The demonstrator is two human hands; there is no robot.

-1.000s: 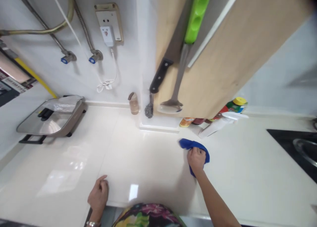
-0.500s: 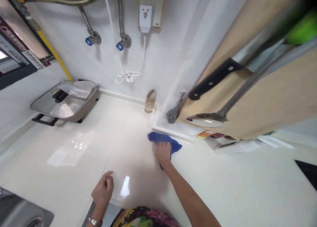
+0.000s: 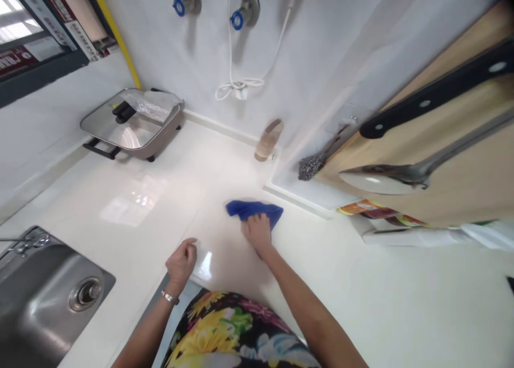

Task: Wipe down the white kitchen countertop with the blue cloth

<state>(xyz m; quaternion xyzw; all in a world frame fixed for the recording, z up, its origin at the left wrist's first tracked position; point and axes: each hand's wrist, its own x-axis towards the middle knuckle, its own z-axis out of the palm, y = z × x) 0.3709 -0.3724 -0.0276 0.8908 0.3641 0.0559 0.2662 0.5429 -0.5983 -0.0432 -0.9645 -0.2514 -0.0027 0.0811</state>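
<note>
Across the white counter (image 3: 361, 287), right fingers (image 3: 262, 217) clasp a blue cloth (image 3: 251, 208); left fingers (image 3: 189, 243) curl inward, empty.

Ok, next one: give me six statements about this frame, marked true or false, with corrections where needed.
1. The right hand is on the blue cloth. True.
2. The left hand also touches the blue cloth. False: it is apart from it, loosely curled near the front edge of the counter.
3. The lidded pan stands left of the blue cloth in the picture. True.
4. The silver wristband is on the right wrist. False: it is on the left.
5. The sink has its drain in view. True.
6. The two wall valves have red knobs. False: they are blue.
</note>
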